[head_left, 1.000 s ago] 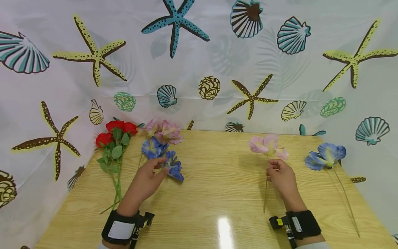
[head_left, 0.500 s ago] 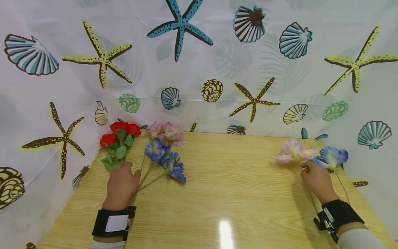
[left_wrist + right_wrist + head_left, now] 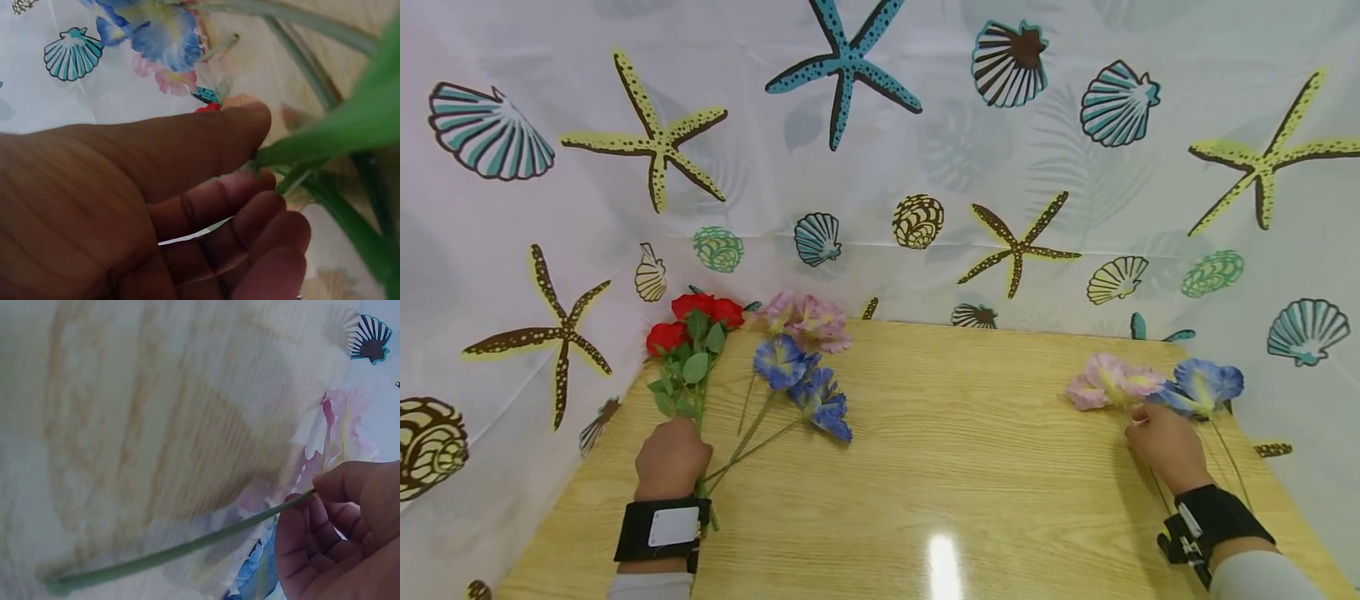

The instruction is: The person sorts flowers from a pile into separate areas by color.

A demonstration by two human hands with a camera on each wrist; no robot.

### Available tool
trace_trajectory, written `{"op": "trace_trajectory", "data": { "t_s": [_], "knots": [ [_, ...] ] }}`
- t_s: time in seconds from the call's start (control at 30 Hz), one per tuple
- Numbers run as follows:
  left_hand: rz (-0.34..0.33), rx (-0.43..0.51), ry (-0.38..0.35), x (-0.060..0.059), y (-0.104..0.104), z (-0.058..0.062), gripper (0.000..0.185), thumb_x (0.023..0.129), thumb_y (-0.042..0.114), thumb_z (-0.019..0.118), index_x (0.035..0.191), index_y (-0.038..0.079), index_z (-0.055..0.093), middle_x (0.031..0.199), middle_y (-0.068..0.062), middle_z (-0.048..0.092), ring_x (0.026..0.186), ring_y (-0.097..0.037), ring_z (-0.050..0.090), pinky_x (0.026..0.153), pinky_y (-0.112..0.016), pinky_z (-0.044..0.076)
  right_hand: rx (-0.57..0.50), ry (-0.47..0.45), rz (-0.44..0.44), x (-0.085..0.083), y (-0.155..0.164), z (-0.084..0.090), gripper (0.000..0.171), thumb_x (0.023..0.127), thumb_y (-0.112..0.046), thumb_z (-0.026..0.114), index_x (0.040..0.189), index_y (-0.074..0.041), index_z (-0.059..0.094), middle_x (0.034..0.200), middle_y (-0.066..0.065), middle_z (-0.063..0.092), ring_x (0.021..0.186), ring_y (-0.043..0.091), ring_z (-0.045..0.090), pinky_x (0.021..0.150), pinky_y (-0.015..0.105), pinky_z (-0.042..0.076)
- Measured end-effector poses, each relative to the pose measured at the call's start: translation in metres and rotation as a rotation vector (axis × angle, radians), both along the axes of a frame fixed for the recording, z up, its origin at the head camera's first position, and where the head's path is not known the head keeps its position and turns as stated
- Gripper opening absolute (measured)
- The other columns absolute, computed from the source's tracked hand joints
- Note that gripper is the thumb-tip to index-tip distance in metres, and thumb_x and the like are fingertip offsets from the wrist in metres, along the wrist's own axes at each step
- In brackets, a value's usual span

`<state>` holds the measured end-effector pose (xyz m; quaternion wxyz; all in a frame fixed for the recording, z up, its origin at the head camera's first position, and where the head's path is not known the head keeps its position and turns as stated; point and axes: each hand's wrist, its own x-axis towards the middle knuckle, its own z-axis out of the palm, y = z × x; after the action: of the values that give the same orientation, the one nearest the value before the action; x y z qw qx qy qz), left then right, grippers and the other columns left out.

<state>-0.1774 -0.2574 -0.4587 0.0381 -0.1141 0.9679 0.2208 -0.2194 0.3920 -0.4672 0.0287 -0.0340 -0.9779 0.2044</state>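
On the left, my left hand [image 3: 672, 458] is over the stems of several red roses [image 3: 666, 338]. The left wrist view shows its thumb and curled fingers pinching a green rose stem [image 3: 290, 175], with more stems beside it. Blue flowers [image 3: 824, 408] and pink flowers [image 3: 820, 323] lie just right of the roses, their stems running down toward that hand. At the right side, my right hand [image 3: 1167, 446] pinches the thin green stem [image 3: 187, 550] of a pink flower [image 3: 1108, 383] right below its petals. A blue flower [image 3: 1202, 387] lies beside it, partly overlapped by the pink petals.
The flowers lie on a light wooden table [image 3: 940, 450]. Behind it and along the sides hangs a white cloth [image 3: 865, 167] printed with starfish and shells, meeting the table's far edge.
My left hand has moved from the blue flowers to the left and down onto the rose stems. The right hand has carried the pink flower rightward, next to the blue one.
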Motion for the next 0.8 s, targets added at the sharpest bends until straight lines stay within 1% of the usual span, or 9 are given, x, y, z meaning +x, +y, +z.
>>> {"op": "trace_trajectory", "data": {
  "t_s": [0.1, 0.13, 0.2, 0.33, 0.43, 0.53, 0.67, 0.73, 0.8],
  "knots": [
    [0.003, 0.000, -0.010, -0.001, -0.002, -0.001, 0.018, 0.087, 0.003, 0.059, 0.071, -0.005, 0.062, 0.068, -0.018, 0.060, 0.061, -0.035, 0.061, 0.050, -0.047, 0.050, -0.006, 0.001, -0.024, 0.005, 0.002, 0.005, 0.043, 0.099, -0.019, 0.051, 0.119, 0.019, 0.056, 0.109, 0.037, 0.059, 0.084, 0.046, 0.060, 0.067, 0.053, 0.048],
    [0.008, 0.002, -0.012, -0.002, -0.002, -0.002, 0.018, 0.087, 0.002, 0.058, 0.070, -0.005, 0.062, 0.067, -0.018, 0.060, 0.061, -0.034, 0.061, 0.049, -0.047, 0.050, -0.011, 0.005, -0.038, 0.006, 0.003, 0.007, 0.046, 0.100, -0.023, 0.050, 0.121, 0.018, 0.055, 0.110, 0.037, 0.059, 0.086, 0.047, 0.060, 0.067, 0.053, 0.047],
    [0.017, 0.006, -0.011, -0.002, -0.003, -0.003, 0.019, 0.087, 0.001, 0.056, 0.069, -0.004, 0.061, 0.067, -0.018, 0.059, 0.060, -0.034, 0.061, 0.049, -0.047, 0.049, -0.020, 0.026, -0.057, 0.009, 0.005, 0.011, 0.051, 0.102, -0.027, 0.049, 0.122, 0.019, 0.053, 0.109, 0.038, 0.058, 0.084, 0.047, 0.059, 0.066, 0.052, 0.046],
    [0.029, 0.015, 0.004, -0.003, -0.006, -0.004, 0.020, 0.087, -0.003, 0.049, 0.070, -0.005, 0.059, 0.067, -0.020, 0.059, 0.061, -0.035, 0.060, 0.049, -0.046, 0.049, 0.014, 0.056, -0.094, 0.011, 0.013, 0.017, 0.056, 0.104, -0.032, 0.048, 0.126, 0.020, 0.050, 0.112, 0.041, 0.055, 0.085, 0.050, 0.058, 0.065, 0.054, 0.045],
    [0.027, 0.017, 0.024, -0.004, -0.007, -0.004, 0.021, 0.087, -0.007, 0.046, 0.069, -0.005, 0.057, 0.067, -0.020, 0.058, 0.061, -0.035, 0.060, 0.049, -0.044, 0.047, 0.063, 0.056, -0.100, 0.011, 0.021, 0.019, 0.063, 0.103, -0.035, 0.048, 0.128, 0.023, 0.047, 0.118, 0.045, 0.050, 0.095, 0.057, 0.054, 0.070, 0.062, 0.045],
    [0.015, 0.015, 0.048, -0.003, -0.008, -0.005, 0.022, 0.085, -0.009, 0.046, 0.066, -0.004, 0.056, 0.065, -0.019, 0.057, 0.060, -0.033, 0.058, 0.049, -0.043, 0.046, 0.114, 0.030, -0.067, 0.011, 0.029, 0.020, 0.072, 0.102, -0.038, 0.051, 0.131, 0.026, 0.041, 0.124, 0.050, 0.039, 0.107, 0.065, 0.042, 0.081, 0.071, 0.038],
    [-0.013, 0.019, 0.081, -0.002, -0.007, -0.005, 0.025, 0.083, -0.010, 0.046, 0.061, 0.000, 0.051, 0.062, -0.015, 0.054, 0.057, -0.030, 0.054, 0.049, -0.042, 0.044, 0.183, -0.051, -0.022, 0.012, 0.037, 0.019, 0.093, 0.099, -0.055, 0.051, 0.139, 0.026, 0.027, 0.134, 0.055, 0.019, 0.123, 0.071, 0.017, 0.091, 0.080, 0.021],
    [-0.031, 0.021, 0.108, -0.001, -0.007, -0.004, 0.026, 0.083, -0.008, 0.047, 0.059, 0.002, 0.049, 0.061, -0.014, 0.053, 0.057, -0.029, 0.053, 0.050, -0.042, 0.044, 0.192, -0.083, -0.020, 0.013, 0.039, 0.018, 0.102, 0.097, -0.063, 0.047, 0.143, 0.024, 0.021, 0.138, 0.055, 0.010, 0.127, 0.071, 0.005, 0.091, 0.082, 0.015],
    [-0.045, 0.041, 0.127, -0.001, -0.005, -0.003, 0.026, 0.085, -0.006, 0.049, 0.060, 0.002, 0.050, 0.059, -0.013, 0.051, 0.056, -0.029, 0.051, 0.050, -0.041, 0.042, 0.190, -0.098, -0.028, 0.015, 0.040, 0.018, 0.105, 0.096, -0.067, 0.044, 0.146, 0.022, 0.017, 0.140, 0.054, 0.006, 0.130, 0.070, -0.001, 0.090, 0.084, 0.011]
  ]
}}
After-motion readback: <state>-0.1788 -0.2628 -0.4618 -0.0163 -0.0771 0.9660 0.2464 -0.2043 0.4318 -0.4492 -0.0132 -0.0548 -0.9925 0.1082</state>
